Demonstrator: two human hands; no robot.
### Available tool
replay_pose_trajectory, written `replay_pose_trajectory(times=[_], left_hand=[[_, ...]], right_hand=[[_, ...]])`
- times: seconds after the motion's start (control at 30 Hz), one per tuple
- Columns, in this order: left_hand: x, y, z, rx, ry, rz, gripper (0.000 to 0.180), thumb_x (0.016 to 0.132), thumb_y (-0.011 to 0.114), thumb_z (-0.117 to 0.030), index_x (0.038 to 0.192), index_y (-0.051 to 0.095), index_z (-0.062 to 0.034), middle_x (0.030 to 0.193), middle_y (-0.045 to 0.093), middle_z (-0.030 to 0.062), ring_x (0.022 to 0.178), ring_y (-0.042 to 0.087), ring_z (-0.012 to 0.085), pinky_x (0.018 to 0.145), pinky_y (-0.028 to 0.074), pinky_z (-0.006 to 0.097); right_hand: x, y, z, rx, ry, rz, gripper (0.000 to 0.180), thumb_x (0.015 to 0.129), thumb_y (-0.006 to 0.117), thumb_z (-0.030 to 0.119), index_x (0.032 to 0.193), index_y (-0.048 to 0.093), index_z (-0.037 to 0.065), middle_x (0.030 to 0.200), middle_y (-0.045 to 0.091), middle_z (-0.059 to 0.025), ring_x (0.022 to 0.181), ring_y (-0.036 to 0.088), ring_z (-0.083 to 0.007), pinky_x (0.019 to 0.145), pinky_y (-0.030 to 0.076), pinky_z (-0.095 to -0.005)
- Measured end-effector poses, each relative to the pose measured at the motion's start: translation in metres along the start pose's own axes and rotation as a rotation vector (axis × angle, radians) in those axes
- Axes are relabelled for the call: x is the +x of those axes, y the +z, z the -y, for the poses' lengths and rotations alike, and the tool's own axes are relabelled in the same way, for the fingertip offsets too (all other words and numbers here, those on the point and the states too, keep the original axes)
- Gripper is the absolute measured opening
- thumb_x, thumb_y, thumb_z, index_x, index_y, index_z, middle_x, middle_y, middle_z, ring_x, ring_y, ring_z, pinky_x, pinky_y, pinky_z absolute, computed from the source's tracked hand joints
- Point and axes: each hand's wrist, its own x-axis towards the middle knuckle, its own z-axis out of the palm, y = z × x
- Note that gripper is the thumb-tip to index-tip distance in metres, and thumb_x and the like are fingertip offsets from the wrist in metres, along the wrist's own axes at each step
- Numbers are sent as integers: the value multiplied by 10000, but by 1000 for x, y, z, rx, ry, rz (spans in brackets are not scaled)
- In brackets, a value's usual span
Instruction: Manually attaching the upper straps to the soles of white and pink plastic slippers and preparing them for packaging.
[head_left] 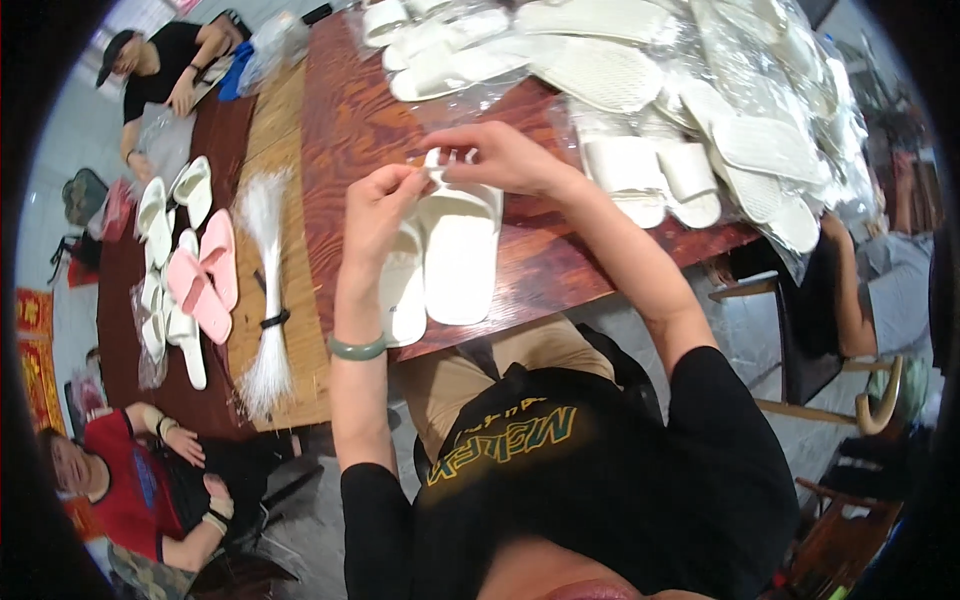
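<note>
A pair of white slippers (461, 262) lies side by side at the table's front edge, heels toward me. Over their far end my left hand (388, 195) is closed, thumb and fingertips pinched together. My right hand (505, 160) arches in from the right with curled fingers that meet the left fingertips. A small bit of white shows between the hands; whether it is part of a slipper or a thin tie, I cannot tell. The fingers hide part of the slippers' far end.
Wrapped white slippers (600, 75) pile up at the back and right. To the left are a bundle of thin white strips (267, 240), pink slippers (218, 262) and more white ones (154, 220). Two people sit along the left side; another person's arm (850, 290) shows at right, near a chair (800, 350).
</note>
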Motion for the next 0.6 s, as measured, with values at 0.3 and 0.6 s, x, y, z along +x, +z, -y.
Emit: replay_pose_trajectory(times=[0.3,0.6], left_hand=[[-4,-9,2,128,79,23,205,891,553,-164,846,656,7,767,642,6,714,559,53,635,442,209],[48,-19,11,353,96,112,212,841,556,-160,777,653,17,708,621,14,657,541,67,589,431,231]], right_hand=[[-49,38,33,603,415,-275,231,919,517,222,945,640,28,787,580,8,667,490,-28,561,381,-164],[-60,85,42,1114,861,166,207,892,508,166,884,579,-28,611,559,-46,403,466,-80,316,267,-178]])
